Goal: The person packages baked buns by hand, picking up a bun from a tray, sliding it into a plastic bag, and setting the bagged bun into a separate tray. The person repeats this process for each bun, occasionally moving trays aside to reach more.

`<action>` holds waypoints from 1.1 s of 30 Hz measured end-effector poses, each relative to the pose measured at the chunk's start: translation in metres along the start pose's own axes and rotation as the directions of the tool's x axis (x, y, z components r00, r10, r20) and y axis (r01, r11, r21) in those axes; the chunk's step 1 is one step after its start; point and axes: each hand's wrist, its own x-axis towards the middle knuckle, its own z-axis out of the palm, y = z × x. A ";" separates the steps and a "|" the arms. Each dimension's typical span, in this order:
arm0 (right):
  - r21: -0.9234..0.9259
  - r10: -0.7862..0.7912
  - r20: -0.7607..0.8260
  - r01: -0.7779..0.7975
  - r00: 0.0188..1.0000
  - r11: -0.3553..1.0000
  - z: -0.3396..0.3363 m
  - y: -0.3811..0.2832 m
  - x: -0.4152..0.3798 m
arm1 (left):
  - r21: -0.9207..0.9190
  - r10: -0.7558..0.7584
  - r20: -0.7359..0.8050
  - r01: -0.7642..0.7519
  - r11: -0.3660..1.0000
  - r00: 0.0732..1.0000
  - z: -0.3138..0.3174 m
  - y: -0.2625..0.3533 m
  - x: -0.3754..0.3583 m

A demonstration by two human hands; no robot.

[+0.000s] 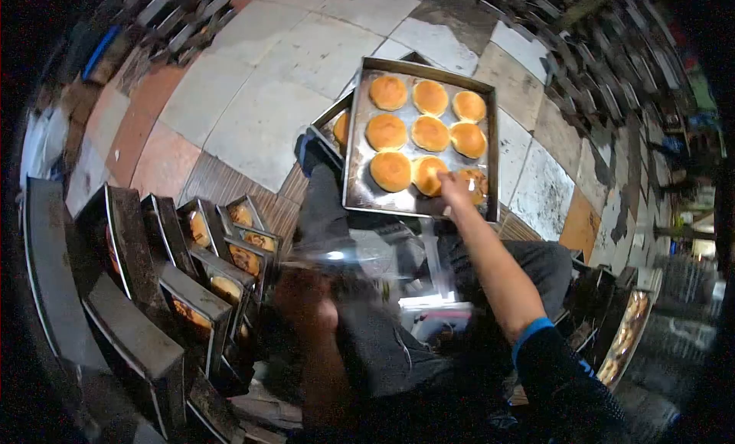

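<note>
A square metal tray [354, 161] with several round golden buns [387, 132] rests above my lap. At its lower right corner, my right hand [455, 188] is closed on a darker bun [476, 185], beside another bun it partly covers. Lower down and to the left is my left hand [312, 302], smeared by motion, so its fingers cannot be made out. Blurred clear plastic [344, 256] lies between my left hand and the tray, and what my left hand holds is unclear.
Another tray [325, 125] sits partly under the bun tray. Narrow metal tins [134, 329], some with baked goods [226, 288], crowd the left side. A long tray of baked items [624, 341] stands at the right. More tins [597, 69] are stacked at the upper right, beyond the tiled floor [260, 122].
</note>
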 end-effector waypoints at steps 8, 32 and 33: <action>-0.175 0.066 -0.207 -0.103 0.976 0.979 0.024 -0.007 0.035 | 0.018 0.016 0.252 -0.021 1.000 0.968 0.028 0.021 0.000; -0.151 -0.414 0.203 0.446 0.887 0.882 0.022 -0.034 -0.104 | -0.051 -0.090 0.231 0.104 0.993 0.969 -0.022 0.008 -0.042; -0.180 -0.136 0.199 0.173 0.971 0.968 0.021 -0.053 -0.101 | -0.052 -0.093 0.217 0.107 0.993 0.972 -0.022 0.011 -0.036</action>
